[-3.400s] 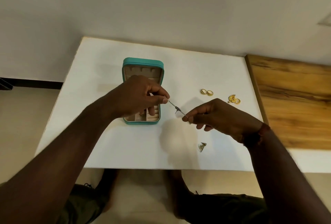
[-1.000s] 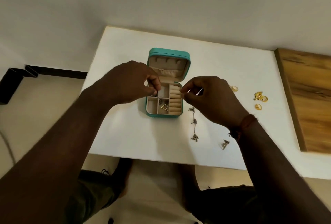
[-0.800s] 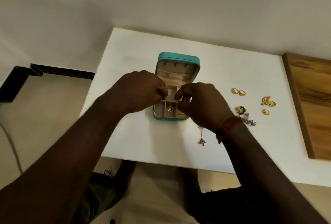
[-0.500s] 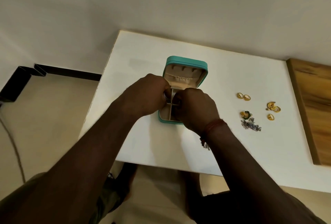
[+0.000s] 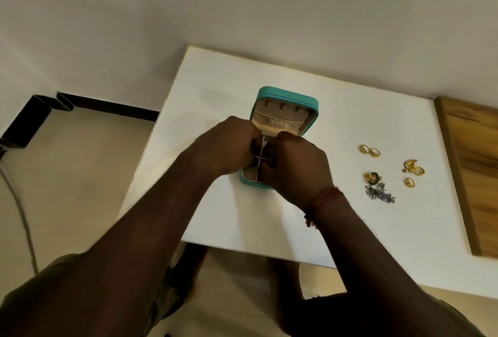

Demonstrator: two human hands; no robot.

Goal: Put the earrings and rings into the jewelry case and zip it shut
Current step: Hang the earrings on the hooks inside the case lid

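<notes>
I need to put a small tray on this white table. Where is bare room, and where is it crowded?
Bare table: the strip left of the jewelry case and the far strip behind it. Crowded: the left hand and right hand over the case; gold rings and silver earrings beside the wooden board.

Teal case (image 5: 286, 93), beige inside; white table (image 5: 215, 80).
Gold rings (image 5: 369, 150) glinting, red thread bracelet (image 5: 324, 197), brown wood-grain board (image 5: 474, 164).

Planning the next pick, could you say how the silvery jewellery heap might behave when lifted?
The silvery heap looks like loose linked pieces, so it should drape. It looks thin, so likely light, and may snag the green earring beside it.
</notes>
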